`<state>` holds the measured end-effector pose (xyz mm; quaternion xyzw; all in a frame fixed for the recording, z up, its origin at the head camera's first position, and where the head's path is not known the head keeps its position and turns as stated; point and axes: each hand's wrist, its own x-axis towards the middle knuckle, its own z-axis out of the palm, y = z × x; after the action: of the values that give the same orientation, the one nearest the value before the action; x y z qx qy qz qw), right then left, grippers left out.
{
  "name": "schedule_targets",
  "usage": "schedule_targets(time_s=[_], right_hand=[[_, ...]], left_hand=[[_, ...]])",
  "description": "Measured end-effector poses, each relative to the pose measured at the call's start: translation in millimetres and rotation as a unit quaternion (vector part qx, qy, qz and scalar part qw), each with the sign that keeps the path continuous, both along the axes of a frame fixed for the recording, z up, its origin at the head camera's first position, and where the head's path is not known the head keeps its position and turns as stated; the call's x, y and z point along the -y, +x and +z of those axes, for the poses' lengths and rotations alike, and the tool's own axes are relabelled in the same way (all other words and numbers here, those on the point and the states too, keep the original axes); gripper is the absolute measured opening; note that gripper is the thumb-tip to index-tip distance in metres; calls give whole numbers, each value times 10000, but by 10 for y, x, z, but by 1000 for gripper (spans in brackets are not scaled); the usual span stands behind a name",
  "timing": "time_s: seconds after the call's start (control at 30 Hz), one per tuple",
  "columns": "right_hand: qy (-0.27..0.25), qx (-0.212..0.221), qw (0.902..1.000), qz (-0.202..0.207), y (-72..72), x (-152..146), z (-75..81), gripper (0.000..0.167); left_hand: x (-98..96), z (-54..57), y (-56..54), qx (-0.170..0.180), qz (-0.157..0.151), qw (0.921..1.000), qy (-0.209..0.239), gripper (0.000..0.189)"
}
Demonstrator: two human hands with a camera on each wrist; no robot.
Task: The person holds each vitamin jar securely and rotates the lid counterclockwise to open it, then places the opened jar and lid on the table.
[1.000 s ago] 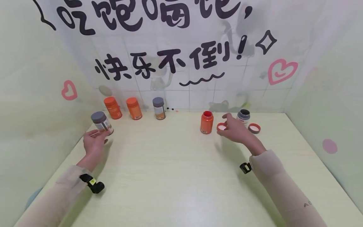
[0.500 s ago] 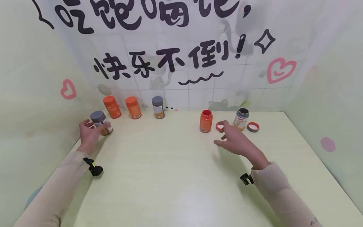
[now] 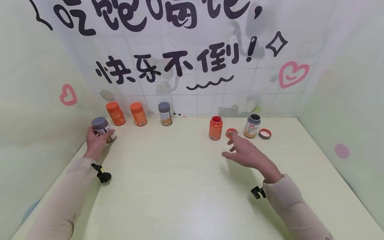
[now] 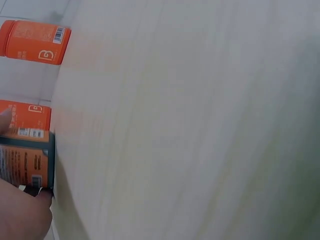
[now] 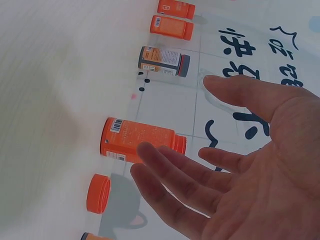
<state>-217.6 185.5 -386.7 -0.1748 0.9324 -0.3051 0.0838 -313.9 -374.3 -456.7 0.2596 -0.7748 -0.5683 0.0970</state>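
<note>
At the far left of the table, my left hand (image 3: 95, 144) holds a grey-capped bottle (image 3: 100, 122) between thumb and fingers. Its brown-orange label (image 4: 25, 165) shows in the left wrist view, and the bottle stands at the table. My right hand (image 3: 246, 152) hovers over the table with fingers spread and nothing in them. Just beyond its fingertips lies an orange cap (image 3: 231, 131), partly hidden by them in the head view. Beside that cap stands an uncapped orange bottle (image 3: 215, 129). An uncapped grey bottle (image 3: 251, 127) and its grey-and-red upturned cap (image 3: 265, 134) are to the right.
Two capped orange bottles (image 3: 115, 114) (image 3: 138, 114) and another grey-capped bottle (image 3: 165, 115) stand along the back wall. Side walls bound the table (image 3: 180, 180) left and right. A printed sheet (image 3: 162, 36) covers the back wall.
My left fingers have moved up and wrapped around the grey-capped bottle. My right hand has drawn back from the orange cap, leaving it on the table, and its fingers have spread.
</note>
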Motion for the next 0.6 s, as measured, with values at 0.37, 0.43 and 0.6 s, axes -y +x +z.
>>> schedule_targets(time_s=[0.37,0.43,0.6], right_hand=[[-2,112,9999,105,-17,1,-31,74],[4,132,9999,100,-18,5,-33,74],[56,197,9997,108,-24,27,-59,70]], left_hand=[[-113,71,78,-86,-335,9989,-306,91],[-180,88,106,-201,-454,9984,-267,89],[-404,91,165,-397,-760,9961,-218,85]])
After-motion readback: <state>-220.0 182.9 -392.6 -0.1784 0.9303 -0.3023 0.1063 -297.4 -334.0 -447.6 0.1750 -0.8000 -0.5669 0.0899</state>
